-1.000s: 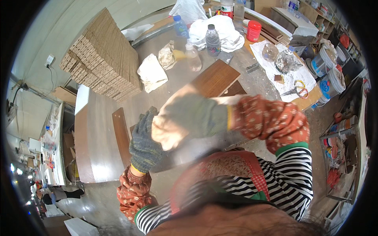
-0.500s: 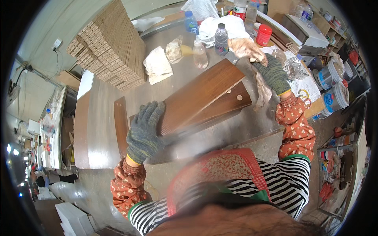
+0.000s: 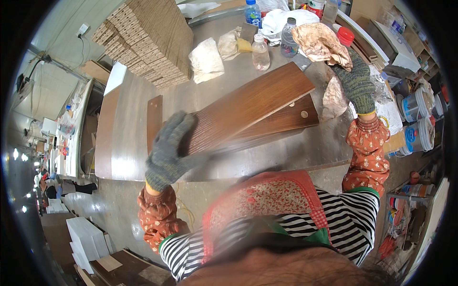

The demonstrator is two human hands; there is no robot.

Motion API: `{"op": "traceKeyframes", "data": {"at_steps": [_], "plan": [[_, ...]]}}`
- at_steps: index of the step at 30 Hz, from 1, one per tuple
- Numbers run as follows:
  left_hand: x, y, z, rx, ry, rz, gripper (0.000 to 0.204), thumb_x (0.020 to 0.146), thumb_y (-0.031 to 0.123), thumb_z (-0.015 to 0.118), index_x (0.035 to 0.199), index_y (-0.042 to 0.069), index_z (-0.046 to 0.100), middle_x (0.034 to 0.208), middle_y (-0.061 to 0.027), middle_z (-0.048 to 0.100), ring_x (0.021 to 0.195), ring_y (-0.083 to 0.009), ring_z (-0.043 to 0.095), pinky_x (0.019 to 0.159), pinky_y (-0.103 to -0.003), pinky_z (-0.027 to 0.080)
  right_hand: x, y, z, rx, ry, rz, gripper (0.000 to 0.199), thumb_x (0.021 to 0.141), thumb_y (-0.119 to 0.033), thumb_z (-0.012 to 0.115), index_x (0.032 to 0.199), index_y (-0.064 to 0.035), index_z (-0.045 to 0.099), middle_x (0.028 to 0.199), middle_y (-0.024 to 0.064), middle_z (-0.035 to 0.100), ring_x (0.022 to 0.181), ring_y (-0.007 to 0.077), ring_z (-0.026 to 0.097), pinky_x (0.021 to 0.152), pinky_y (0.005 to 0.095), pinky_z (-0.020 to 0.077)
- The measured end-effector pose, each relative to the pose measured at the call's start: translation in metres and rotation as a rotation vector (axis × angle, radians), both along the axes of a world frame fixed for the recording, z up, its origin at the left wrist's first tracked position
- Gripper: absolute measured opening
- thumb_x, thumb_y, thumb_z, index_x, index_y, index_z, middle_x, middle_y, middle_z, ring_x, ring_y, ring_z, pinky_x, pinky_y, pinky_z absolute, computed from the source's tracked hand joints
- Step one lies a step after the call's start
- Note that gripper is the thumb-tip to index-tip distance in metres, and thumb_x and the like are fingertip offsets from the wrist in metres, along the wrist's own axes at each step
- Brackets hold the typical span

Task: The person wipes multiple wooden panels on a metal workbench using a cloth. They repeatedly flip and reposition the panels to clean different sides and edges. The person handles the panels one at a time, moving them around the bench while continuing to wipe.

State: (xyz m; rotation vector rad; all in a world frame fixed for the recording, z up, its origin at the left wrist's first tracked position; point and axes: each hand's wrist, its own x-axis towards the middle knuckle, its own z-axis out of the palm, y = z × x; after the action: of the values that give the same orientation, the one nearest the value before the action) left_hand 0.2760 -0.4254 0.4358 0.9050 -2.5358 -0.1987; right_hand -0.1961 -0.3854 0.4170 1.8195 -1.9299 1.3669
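Observation:
My left hand [image 3: 169, 150], in a grey knit glove, is closed round the near left end of a brown wood-grain board [image 3: 253, 105]. That board lies slantwise over another brown board [image 3: 286, 117], which has a pale round spot near its right end. Blur hides part of my left thumb. To the right, my gloved right hand [image 3: 357, 83] grips a stained, crumpled cloth [image 3: 319, 42], held up above the table by the bottles; the cloth covers its fingertips. Another stained rag [image 3: 335, 97] is beside that hand. A narrow brown strip [image 3: 154, 117] lies left of the boards.
A tall stack of drilled boards [image 3: 152, 45] stands at the back left of the table [image 3: 126, 143]. A white cloth [image 3: 206, 59], a small clear bottle [image 3: 260, 53], a dark-capped bottle [image 3: 289, 40] and a red-lidded jar [image 3: 344, 36] line the back. Buckets [image 3: 420, 138] stand at right.
My left hand has slid left toward the board's end, uncovering more of its surface. My right hand has moved a little with the cloth, which now hangs more spread out. The whole view has shifted.

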Motion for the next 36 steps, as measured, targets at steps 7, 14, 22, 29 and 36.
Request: {"op": "traceKeyframes", "data": {"at_steps": [7,14,22,29,36], "plan": [[0.050,0.051,-0.039,0.175,0.748,0.934,0.019,0.093,0.013,0.073,0.102,-0.003,0.072,0.081,-0.0067,0.072,0.074,-0.0118,0.065,0.071,-0.028,0.054,-0.013,-0.017,-0.005,0.077,-0.157,0.057,0.041,0.090,-0.027,0.075,0.119,-0.0002,0.066,0.108,0.0149,0.073,0.097,0.0276,0.070,0.085,0.0365,0.0534],[0.055,0.070,-0.107,0.540,0.832,0.781,0.023,0.095,0.024,0.064,0.097,0.002,0.068,0.072,-0.0104,0.068,0.058,-0.0181,0.062,0.054,-0.030,0.049,0.021,-0.047,-0.006,0.257,-0.106,0.295,0.048,0.085,-0.028,0.080,0.120,0.0002,0.064,0.107,0.0159,0.072,0.098,0.0276,0.069,0.089,0.0370,0.0528],[0.054,0.080,-0.165,0.591,0.997,0.467,0.025,0.088,0.019,0.064,0.103,0.000,0.066,0.093,-0.0184,0.069,0.079,-0.0305,0.067,0.072,-0.041,0.056,0.007,-0.070,-0.030,0.316,-0.230,0.605,0.052,0.084,-0.023,0.079,0.127,0.0018,0.062,0.116,0.0155,0.071,0.107,0.0234,0.067,0.094,0.0369,0.0512],[0.023,0.098,-0.124,0.947,1.077,0.573,0.032,0.081,0.007,0.071,0.112,0.007,0.067,0.105,-0.0166,0.068,0.091,-0.0308,0.067,0.073,-0.038,0.055,-0.002,-0.081,-0.040,0.220,-0.271,0.558,0.058,0.081,-0.009,0.077,0.133,0.0026,0.055,0.121,0.0127,0.069,0.109,0.0194,0.066,0.095,0.0336,0.0519],[0.013,0.093,-0.107,-0.021,0.741,0.230,0.033,0.079,0.004,0.074,0.111,0.012,0.072,0.112,-0.0143,0.069,0.099,-0.0349,0.067,0.080,-0.042,0.054,-0.015,-0.082,-0.021,-0.070,-0.260,0.299,0.061,0.080,0.003,0.072,0.138,0.0015,0.052,0.126,0.0147,0.067,0.112,0.0206,0.065,0.095,0.0338,0.0521]]}}
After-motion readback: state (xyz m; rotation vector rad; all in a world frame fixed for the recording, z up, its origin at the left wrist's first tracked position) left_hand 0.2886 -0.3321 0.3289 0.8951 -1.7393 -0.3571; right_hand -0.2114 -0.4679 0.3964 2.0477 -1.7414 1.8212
